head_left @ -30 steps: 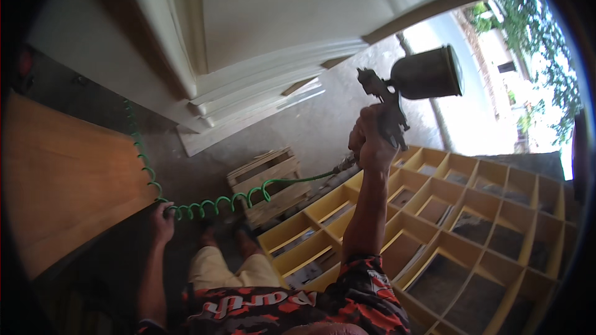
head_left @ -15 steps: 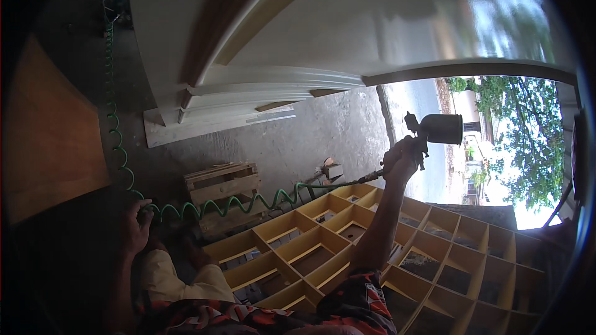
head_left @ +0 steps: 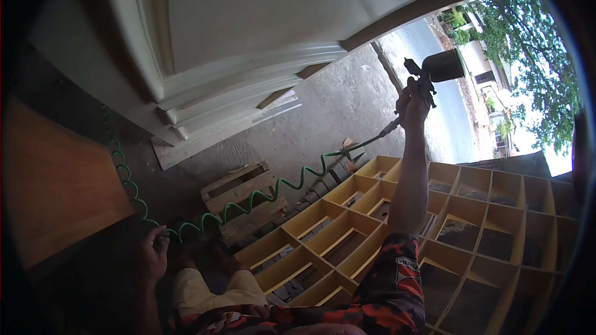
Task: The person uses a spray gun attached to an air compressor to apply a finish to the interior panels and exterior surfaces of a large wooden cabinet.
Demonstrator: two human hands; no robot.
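Observation:
At the right, with the arm stretched out, my right hand [head_left: 412,107] is closed round the handle of a spray gun [head_left: 424,82]. The gun's dark paint cup [head_left: 443,66] sticks out to the right. A green coiled air hose [head_left: 280,183] runs from the handle down to my left hand [head_left: 155,252]. Those left fingers are curled at the hose near the lower left, and past them it continues up along the floor. Above both hands stands a glossy whitish panelled piece [head_left: 248,18] with moulded edges, apart from the gun.
A yellowish gridded wooden frame [head_left: 351,226] lies close below my right arm. Wooden crates [head_left: 239,189] sit on the concrete floor [head_left: 248,139]. An orange-brown board [head_left: 59,186] stands at the left. Beyond the opening are a road [head_left: 444,93] and trees [head_left: 528,56].
My right hand and the spray gun have risen in the picture. The view has tilted, shifting the panelled piece and the gridded frame. My left hand appears slightly lower and further right.

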